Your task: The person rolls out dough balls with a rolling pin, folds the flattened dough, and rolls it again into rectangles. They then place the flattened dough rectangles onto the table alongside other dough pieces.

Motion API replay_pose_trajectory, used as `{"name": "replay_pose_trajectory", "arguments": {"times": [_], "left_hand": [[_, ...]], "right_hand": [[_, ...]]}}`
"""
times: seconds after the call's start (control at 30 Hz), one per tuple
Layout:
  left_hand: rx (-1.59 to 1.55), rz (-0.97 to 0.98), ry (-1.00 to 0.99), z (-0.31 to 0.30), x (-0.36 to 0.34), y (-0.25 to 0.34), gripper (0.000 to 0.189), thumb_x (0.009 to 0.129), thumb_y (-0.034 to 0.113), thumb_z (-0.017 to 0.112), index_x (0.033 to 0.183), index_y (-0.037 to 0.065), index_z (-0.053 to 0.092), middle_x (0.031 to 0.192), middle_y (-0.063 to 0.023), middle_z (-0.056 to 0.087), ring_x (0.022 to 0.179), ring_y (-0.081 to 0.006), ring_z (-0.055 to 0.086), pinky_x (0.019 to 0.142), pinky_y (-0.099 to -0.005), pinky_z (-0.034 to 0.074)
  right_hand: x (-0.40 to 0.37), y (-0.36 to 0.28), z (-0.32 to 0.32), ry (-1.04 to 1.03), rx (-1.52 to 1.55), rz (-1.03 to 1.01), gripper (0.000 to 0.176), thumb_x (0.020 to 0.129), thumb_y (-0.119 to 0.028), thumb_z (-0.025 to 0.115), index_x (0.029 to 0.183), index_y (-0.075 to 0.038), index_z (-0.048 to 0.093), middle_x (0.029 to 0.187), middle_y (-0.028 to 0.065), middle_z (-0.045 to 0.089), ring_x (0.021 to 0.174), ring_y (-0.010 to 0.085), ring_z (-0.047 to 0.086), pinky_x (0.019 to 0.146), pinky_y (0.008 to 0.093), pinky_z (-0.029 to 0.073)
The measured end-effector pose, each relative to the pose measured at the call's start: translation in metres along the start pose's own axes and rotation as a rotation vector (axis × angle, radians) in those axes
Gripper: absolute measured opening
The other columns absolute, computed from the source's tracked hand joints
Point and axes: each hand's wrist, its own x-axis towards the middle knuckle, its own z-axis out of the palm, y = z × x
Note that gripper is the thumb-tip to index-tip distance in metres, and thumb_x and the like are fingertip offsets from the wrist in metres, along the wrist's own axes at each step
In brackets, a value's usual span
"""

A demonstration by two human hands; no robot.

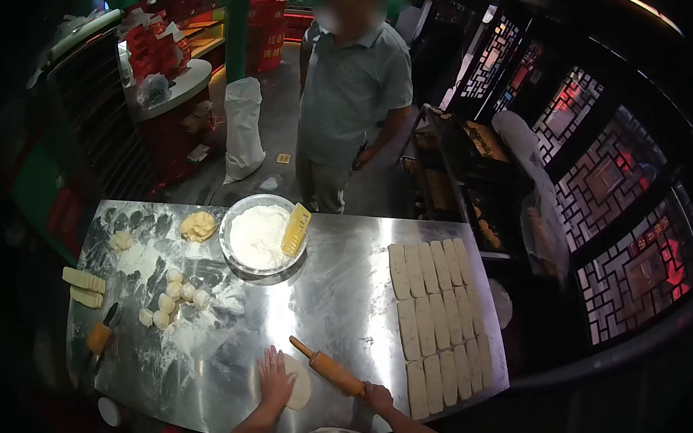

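Observation:
A flat piece of rolled dough point(299, 384) lies on the steel table point(342, 296) near its front edge. My left hand point(275, 377) rests flat on the left part of this dough with its fingers stretched out. Just to the right, my right hand point(378, 397) is wrapped round the near handle of a wooden rolling pin point(337, 373). The pin slants on the table, its far handle pointing up and left, beside the dough and apart from it.
Flour bowl point(259, 237) with a yellow scraper point(296, 231), a dough lump point(197, 226) and several dough balls point(174, 289) stand left of centre. Rows of dough strips point(435, 317) lie right. A knife point(101, 334) lies left. A person point(350, 90) stands beyond the table.

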Motion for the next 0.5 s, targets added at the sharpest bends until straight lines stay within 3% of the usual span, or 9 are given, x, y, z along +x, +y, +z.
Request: {"name": "replay_pose_trajectory", "arguments": {"times": [0.37, 0.5], "left_hand": [[0.136, 0.005, 0.010, 0.011, 0.006, 0.002, 0.084, 0.087, 0.042, 0.068, 0.148, -0.004, 0.034, 0.159, -0.0224, 0.022, 0.150, -0.0368, 0.014, 0.120, -0.0582, 0.004], [0.187, -0.002, -0.061, 0.011, -0.020, 0.023, 0.083, 0.086, 0.042, 0.069, 0.148, -0.002, 0.035, 0.159, -0.0209, 0.024, 0.150, -0.0360, 0.015, 0.120, -0.0593, 0.004]], "right_hand": [[0.005, -0.007, -0.011, -0.017, 0.068, -0.009, 0.034, 0.093, -0.035, 0.057, 0.116, -0.010, 0.060, 0.092, 0.0170, 0.070, 0.084, 0.0371, 0.070, 0.071, 0.0499, 0.055], [-0.003, -0.005, -0.007, -0.064, 0.059, -0.075, 0.034, 0.093, -0.038, 0.056, 0.114, -0.011, 0.061, 0.095, 0.0168, 0.070, 0.087, 0.0375, 0.069, 0.073, 0.0504, 0.055]]}}
